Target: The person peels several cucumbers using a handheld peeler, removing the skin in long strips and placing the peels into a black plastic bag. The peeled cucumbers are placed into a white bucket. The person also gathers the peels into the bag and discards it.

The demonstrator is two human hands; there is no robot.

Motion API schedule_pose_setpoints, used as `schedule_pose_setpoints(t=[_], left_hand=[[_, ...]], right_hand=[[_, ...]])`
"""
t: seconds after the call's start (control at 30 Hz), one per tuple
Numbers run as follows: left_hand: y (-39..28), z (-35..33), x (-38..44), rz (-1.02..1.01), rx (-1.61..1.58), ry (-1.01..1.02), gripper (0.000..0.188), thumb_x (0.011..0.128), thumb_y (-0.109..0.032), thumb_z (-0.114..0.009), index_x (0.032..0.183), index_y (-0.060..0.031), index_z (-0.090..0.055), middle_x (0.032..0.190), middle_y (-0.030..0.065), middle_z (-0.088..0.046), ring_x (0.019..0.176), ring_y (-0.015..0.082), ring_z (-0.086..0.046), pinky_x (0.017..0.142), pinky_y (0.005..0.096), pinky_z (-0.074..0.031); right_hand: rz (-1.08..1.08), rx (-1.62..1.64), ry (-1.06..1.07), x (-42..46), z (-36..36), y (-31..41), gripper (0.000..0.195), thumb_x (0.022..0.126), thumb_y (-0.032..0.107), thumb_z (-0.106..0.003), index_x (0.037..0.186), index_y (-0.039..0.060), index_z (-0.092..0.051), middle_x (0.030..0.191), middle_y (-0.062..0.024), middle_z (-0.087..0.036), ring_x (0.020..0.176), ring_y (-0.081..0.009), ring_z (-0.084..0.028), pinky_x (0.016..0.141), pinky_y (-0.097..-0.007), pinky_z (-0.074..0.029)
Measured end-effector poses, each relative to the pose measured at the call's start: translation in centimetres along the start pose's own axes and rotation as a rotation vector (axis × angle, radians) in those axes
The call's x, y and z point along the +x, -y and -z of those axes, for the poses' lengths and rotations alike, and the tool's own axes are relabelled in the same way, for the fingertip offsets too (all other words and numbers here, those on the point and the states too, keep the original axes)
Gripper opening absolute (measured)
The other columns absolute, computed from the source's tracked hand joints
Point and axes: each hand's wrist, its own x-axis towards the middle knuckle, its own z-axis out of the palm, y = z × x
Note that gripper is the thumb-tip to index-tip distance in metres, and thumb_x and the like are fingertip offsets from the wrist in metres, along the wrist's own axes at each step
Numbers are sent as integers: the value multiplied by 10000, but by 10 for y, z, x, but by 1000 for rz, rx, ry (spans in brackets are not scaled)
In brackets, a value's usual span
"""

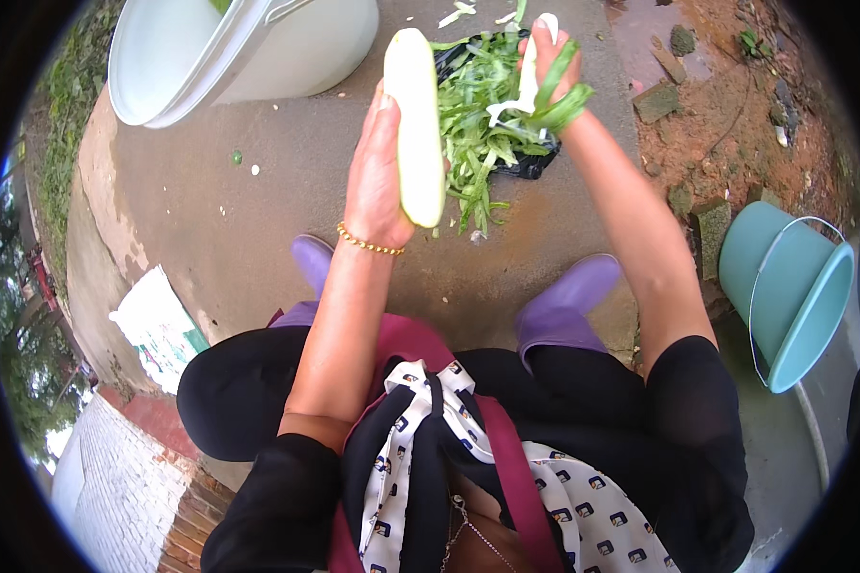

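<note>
My left hand (378, 168) holds a long, pale, peeled gourd or similar vegetable (417, 129) upright in the view, fingers behind it and thumb along its side. To its right, my right hand (553, 61) grips a white-handled peeler (530, 79), apart from the vegetable. A strip of green peel (565, 97) hangs by the peeler and my wrist. Below and between both hands, a heap of green peelings (476, 122) lies on a black plastic bag (534, 163) on the ground. The fingers of my right hand are partly hidden.
A large white tub (308, 57) stands at the upper left, with something green inside. A teal bucket (781, 279) with a wire handle lies tilted at the right, near broken bricks (657, 102) and bare soil. A white printed sack (159, 326) lies left. My purple boots (566, 294) are below the heap.
</note>
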Motion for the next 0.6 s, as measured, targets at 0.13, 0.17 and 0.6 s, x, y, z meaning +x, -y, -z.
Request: schedule_pose_setpoints(t=[0.13, 0.17, 0.6], left_hand=[[-31, -45, -10, 34, -94, 183, 474, 948, -419, -346, 1173, -12, -440, 966, 102, -484, 713, 160, -479, 552, 266, -439], [-35, -61, -13, 49, -108, 247, 477, 952, -417, -331, 1182, -12, -429, 984, 109, -471, 694, 155, -464, 539, 258, -425], [93, -417, -64, 388, 452, 1373, 481, 937, -262, -407, 1364, -85, -271, 923, 76, -554, 735, 149, -600, 594, 283, -519]], right_hand=[[63, -103, 18, 0, 1, 4, 277, 897, 339, -489, 853, 66, -491, 631, -31, -549, 476, -109, -510, 414, -252, -417], [-25, 19, 6, -6, -7, 23, 286, 895, 334, -489, 828, 57, -514, 616, -35, -545, 467, -113, -512, 404, -263, -415], [52, 20, 68, -14, 43, 40, 272, 875, 290, -495, 949, 36, -556, 749, -94, -596, 671, -196, -580, 575, -321, -457]])
